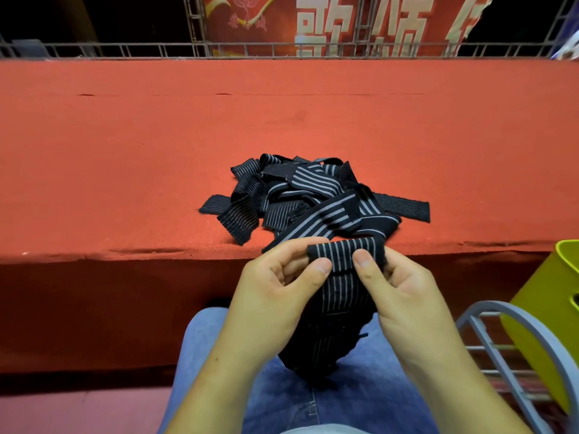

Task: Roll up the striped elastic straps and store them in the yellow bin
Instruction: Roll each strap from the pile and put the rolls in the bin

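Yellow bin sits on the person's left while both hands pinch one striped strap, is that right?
Only the side is wrong: the head view shows the yellow bin on the person's right. The left hand and right hand do pinch the striped strap.

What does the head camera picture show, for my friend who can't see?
The left hand and right hand pinch the folded end of a striped elastic strap above a lap in jeans. More straps lie in a tangled pile on the red ledge ahead; a yellow bin stands at the right.
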A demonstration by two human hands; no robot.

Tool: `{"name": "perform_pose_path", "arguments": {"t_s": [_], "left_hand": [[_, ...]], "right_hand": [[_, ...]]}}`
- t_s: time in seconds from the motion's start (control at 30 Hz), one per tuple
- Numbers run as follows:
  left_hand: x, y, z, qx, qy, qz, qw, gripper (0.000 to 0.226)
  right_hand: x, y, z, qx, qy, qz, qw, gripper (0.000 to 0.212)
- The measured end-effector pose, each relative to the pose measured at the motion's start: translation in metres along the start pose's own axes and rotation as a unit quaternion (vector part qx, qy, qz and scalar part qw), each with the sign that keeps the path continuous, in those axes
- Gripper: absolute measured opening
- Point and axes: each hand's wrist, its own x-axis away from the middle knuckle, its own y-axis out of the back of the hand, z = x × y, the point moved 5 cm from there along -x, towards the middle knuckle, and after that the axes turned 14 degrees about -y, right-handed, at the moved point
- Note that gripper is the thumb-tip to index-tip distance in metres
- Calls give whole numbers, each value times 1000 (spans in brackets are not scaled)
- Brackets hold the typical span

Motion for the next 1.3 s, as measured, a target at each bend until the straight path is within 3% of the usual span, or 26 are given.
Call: {"name": "perform_pose_path", "arguments": {"t_s": [0.2, 0.27, 0.37, 0.47, 0.73, 0.93, 1.03, 1.13, 1.3], "left_hand": [[0, 2, -2, -38, -30, -10, 999, 24], [0, 3, -2, -38, -34, -20, 998, 24], [-2, 6, -4, -43, -45, -33, 997, 25], [-2, 7, -3, -48, -45, -39, 997, 29], [-3, 5, 1, -62, -41, -16, 997, 34], [-3, 3, 2, -54, -10, 5, 998, 35], [-2, 2, 4, -53, 6, 11, 999, 35], [-1, -1, 1, -49, 10, 25, 998, 30], [-2, 0, 1, -58, 3, 15, 998, 22]], "right_hand": [[0, -4, -6, -25, -47, 20, 998, 33], [-1, -4, -11, -21, -76, 17, 997, 47], [-4, -5, -19, 18, -111, 25, 993, 85], [-4, -7, -22, 16, -128, 34, 991, 97], [-5, -7, -15, -7, -104, 21, 994, 88], [-4, -5, -9, -40, -103, 28, 994, 51], [-4, -4, -9, -65, -100, 28, 992, 47], [-4, -2, -10, -62, -106, 14, 992, 29], [-5, 1, -12, -34, -101, 6, 994, 29]]}}
